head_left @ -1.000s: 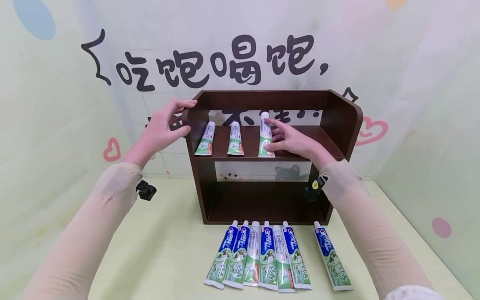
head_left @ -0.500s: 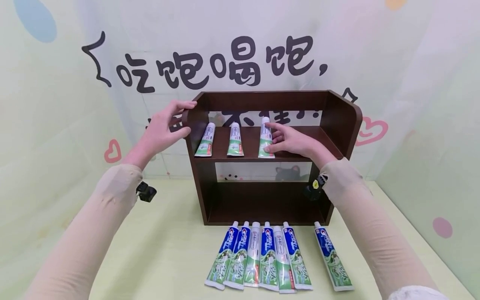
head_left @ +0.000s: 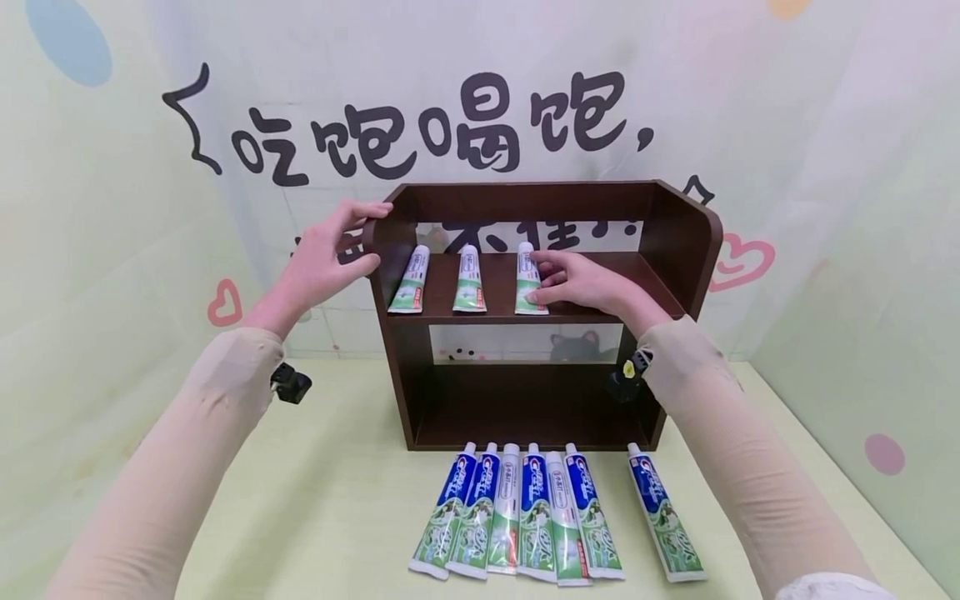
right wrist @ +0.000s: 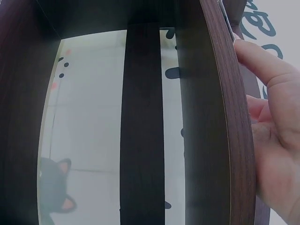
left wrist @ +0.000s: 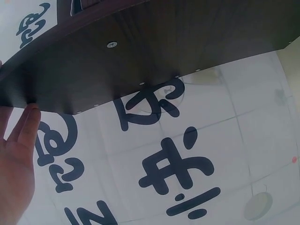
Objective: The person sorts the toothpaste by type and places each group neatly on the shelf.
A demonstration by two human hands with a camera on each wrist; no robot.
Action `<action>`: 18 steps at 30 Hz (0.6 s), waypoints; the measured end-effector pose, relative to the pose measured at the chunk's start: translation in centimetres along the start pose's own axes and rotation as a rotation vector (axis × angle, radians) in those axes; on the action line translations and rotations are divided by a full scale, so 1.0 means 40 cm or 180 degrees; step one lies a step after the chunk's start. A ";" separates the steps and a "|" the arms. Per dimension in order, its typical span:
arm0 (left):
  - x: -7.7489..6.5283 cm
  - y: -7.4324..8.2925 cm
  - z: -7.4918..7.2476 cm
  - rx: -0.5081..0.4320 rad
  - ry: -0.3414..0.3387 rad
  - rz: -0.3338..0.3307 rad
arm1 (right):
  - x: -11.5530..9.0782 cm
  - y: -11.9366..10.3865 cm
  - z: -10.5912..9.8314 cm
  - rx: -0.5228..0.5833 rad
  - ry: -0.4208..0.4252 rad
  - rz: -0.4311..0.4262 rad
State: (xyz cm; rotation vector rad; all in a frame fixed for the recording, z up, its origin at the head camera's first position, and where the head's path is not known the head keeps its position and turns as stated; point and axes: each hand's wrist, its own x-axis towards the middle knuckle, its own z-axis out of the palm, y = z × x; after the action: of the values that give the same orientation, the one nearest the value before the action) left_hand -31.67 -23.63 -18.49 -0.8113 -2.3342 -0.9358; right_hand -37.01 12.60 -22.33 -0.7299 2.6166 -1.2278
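In the head view, my right hand (head_left: 588, 282) pinches a white-and-green toothpaste tube (head_left: 528, 302) on the upper board of a dark brown shelf unit (head_left: 510, 318). The index finger is up by its cap, the thumb on its lower front. The tube leans back, cap up. Two matching tubes, one at the left (head_left: 408, 292) and one in the middle (head_left: 469, 292), stand on the same board. My left hand (head_left: 322, 254) touches the unit's left side panel with extended fingers; in the left wrist view its fingertips (left wrist: 33, 107) meet the panel's edge. The right wrist view hides the held tube.
On the pale table (head_left: 322, 500) before the unit, several toothpaste tubes lie side by side, blue-green ones (head_left: 536, 508) mixed with white-green ones (head_left: 504, 508). Another blue-green tube (head_left: 663, 512) lies apart at the right. A printed backdrop (head_left: 480, 50) rises behind the unit.
The tube in my right hand has come down, its cap now level with the two others, and its top has shifted slightly left. My left hand keeps its place on the side panel.
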 end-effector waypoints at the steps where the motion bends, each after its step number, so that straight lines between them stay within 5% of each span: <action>1: 0.002 -0.007 0.001 0.0000 0.0002 0.0001 | 0.001 0.001 0.000 -0.0006 -0.0003 -0.0001; 13: -0.012 0.057 -0.005 -0.0058 -0.0010 -0.0007 | 0.000 0.003 -0.001 -0.0039 0.0001 0.0039; 18: -0.005 0.034 0.000 -0.0058 0.0019 -0.0017 | -0.004 0.000 -0.001 -0.0034 0.0037 0.0055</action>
State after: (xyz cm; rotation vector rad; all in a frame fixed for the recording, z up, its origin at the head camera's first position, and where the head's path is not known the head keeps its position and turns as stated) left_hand -30.61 -22.89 -18.01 -0.8088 -2.3271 -0.9618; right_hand -36.89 12.70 -22.31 -0.7024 2.6350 -1.2180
